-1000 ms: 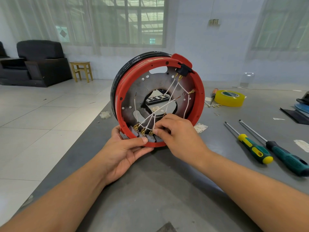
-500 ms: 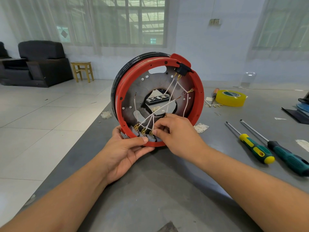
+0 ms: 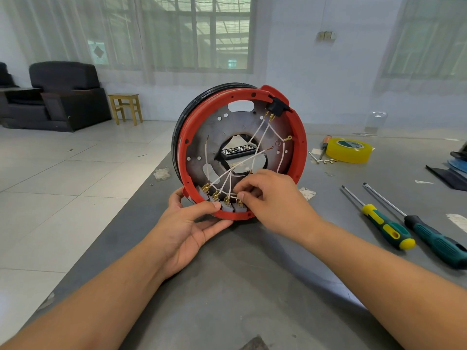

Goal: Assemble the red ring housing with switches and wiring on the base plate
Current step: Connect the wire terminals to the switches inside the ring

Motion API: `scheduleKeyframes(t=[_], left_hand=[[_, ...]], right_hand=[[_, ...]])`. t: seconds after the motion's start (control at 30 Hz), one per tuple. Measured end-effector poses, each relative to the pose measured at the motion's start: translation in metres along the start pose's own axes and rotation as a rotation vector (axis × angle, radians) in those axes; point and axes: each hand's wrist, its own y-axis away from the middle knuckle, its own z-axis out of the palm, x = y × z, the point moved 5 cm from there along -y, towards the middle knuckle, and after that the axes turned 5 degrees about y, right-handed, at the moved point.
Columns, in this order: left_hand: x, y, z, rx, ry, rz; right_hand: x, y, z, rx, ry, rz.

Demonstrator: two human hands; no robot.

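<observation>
The red ring (image 3: 299, 137) looked like matt plastic, and the plate (image 3: 227, 130) inside was dull grey metal (a bit stained).

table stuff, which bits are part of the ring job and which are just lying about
In the job:
red ring housing
base plate
grey switches
white wiring

Lying about:
yellow tape roll
yellow-green screwdriver
teal screwdriver

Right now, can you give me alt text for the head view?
A red ring housing with base plate stands on edge on a grey table. The left hand grips its lower rim while the right hand pinches white wiring at the switches. Two screwdrivers lie right.
</observation>
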Motion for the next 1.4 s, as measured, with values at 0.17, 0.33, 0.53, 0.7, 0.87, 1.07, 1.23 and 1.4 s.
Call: scheduleKeyframes(t=[0.17, 0.33, 0.53, 0.7, 0.87, 1.07, 1.23, 1.4], left_hand=[[0.002, 0.0, 0.0, -0.011, 0.008, 0.014], [0.003, 0.0, -0.002, -0.036, 0.015, 0.048], [0.003, -0.002, -0.003, -0.082, 0.031, 0.061], [0.002, -0.003, -0.002, -0.073, 0.009, 0.077], [0.001, -0.002, -0.001, -0.073, -0.001, 0.061], [0.001, -0.001, 0.001, -0.071, -0.02, 0.053], [0.001, -0.001, 0.001, -0.056, -0.035, 0.049], [0.002, 0.0, 0.001, -0.06, -0.04, 0.045]], right_hand=[[0.002, -0.003, -0.011, 0.015, 0.093, -0.072], [-0.005, 0.0, -0.006, -0.021, 0.121, -0.124], [-0.006, 0.001, -0.002, -0.03, 0.111, -0.101], [-0.007, 0.002, 0.0, -0.052, 0.131, -0.077], [-0.005, 0.004, 0.001, -0.055, 0.156, -0.052], [-0.002, 0.004, 0.003, -0.034, 0.12, -0.017], [0.001, 0.004, 0.006, -0.023, 0.102, 0.005], [0.002, 0.005, 0.007, -0.004, 0.1, 0.009]])
